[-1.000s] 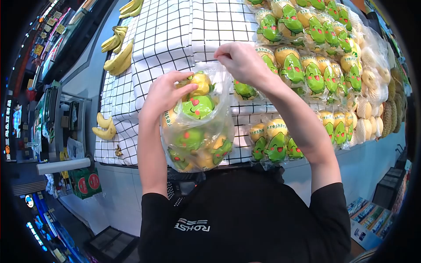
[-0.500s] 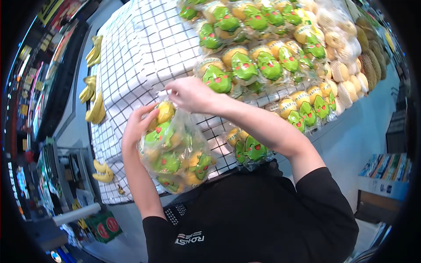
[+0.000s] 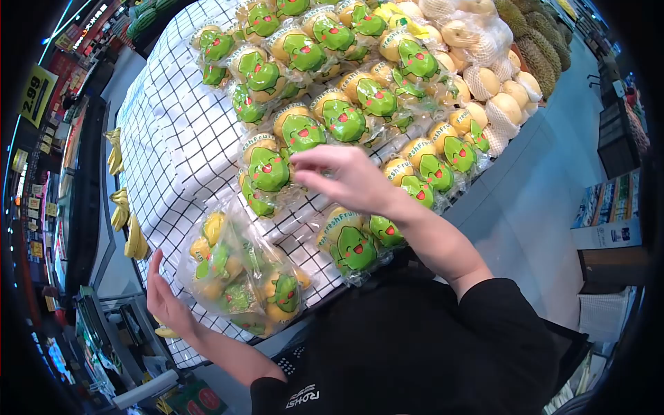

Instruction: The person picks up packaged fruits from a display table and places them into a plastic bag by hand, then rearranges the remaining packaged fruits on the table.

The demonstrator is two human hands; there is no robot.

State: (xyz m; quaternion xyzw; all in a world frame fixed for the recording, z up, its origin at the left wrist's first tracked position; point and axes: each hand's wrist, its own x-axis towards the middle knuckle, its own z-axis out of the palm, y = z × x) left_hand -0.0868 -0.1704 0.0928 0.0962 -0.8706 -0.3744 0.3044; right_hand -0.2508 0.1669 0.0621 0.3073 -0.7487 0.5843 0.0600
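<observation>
A clear plastic bag full of yellow fruit in green cartoon wrappers lies on the checked cloth near the table's front edge. Just left of the bag is my left hand, its fingers extended and holding nothing. My right hand hovers over the wrapped fruit, fingers apart and nothing visible between them. Beneath and beside it are packs of wrapped fruit. Another wrapped pack lies between the bag and my right forearm.
Rows of wrapped fruit cover the table's far side. Fruit in foam nets and durians stand at the right. Bananas line the left edge. A box stands on the right beyond the floor.
Both hands have come away from the bag, which now lies on the cloth. My right hand moved right over the wrapped fruit. The view has turned toward the right.
</observation>
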